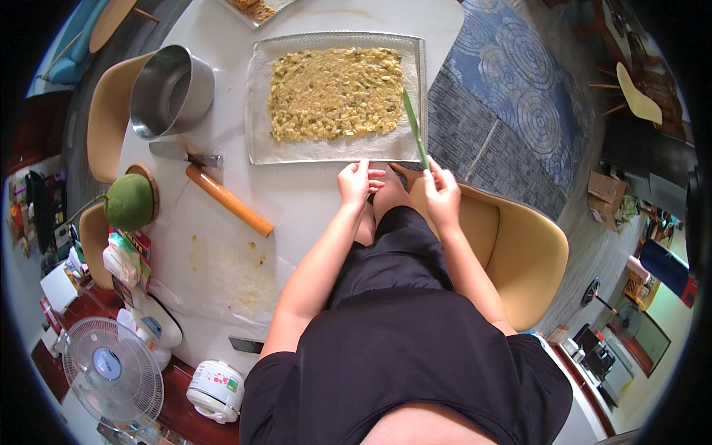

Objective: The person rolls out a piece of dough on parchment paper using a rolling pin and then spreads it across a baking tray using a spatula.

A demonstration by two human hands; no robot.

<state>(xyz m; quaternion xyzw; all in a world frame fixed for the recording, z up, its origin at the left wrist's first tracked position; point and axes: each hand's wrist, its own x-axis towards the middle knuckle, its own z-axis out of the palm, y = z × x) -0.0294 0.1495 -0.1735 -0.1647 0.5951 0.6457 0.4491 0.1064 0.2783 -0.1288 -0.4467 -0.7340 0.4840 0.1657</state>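
My right hand (442,192) grips the handle of a slim green knife (413,119). The blade points away from me, and its tip is at the right edge of a flat slab of nuts and seeds (336,92). That slab lies on a lined, perforated metal baking tray (258,122). My left hand (359,183) is by the tray's near edge with its fingers loosely apart and nothing in it. One of its fingertips meets the rim, or comes very close to it.
Left of the tray are a steel pot (183,92), a cleaver (186,154), a wooden rolling pin (229,200) and a green round fruit (129,202). Crumbs dot a clear plastic sheet (233,278). A tan chair (517,256) stands at my right. Another tray (272,11) is at the far edge.
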